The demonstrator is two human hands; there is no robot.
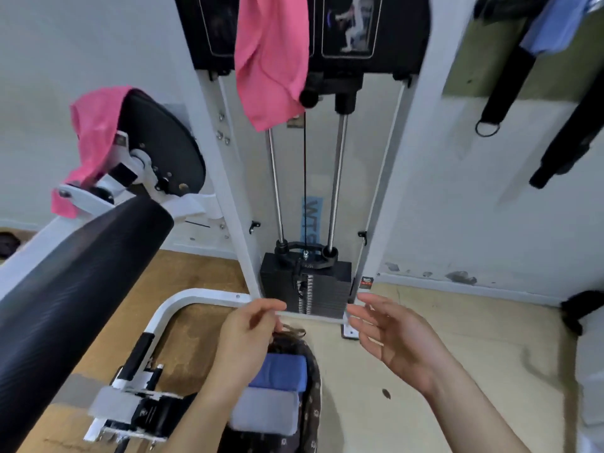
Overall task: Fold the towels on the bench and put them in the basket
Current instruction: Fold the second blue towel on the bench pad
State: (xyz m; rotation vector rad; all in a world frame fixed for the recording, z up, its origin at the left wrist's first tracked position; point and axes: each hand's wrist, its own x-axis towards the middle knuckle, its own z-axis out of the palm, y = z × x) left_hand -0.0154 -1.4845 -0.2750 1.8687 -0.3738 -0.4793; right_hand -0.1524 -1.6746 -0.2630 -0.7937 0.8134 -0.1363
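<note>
two folded towels are seen already in the basket [312, 416], which stands on the floor [457, 354] at the foot of the weight machine: a blue folded towel [281, 371] towards the far end and a grey folded towel [264, 410] just beside it on the near side, the two touching. that part of the task is judged done.

still unfolded are two pink towels. one pink towel [271, 60] is draped over the top of the machine's frame, hanging down in front of the guide rods; the other pink towel [94, 135] is hung over the round back pad at the left. a blue cloth [555, 24] is also seen hung among black straps at the top right corner of the view; whether it is a further towel cannot be told. so two pieces at least, perhaps three, are judged left to fold and stow.

the left hand [248, 335] is held above the far end of the basket, fingers loosely curved, nothing visibly held. the right hand [392, 335] is spread wide and empty over the floor, well apart from the basket.

counted: one basket, two folded towels, two pink towels, one blue cloth, two hands, one weight stack [305, 286].
</note>
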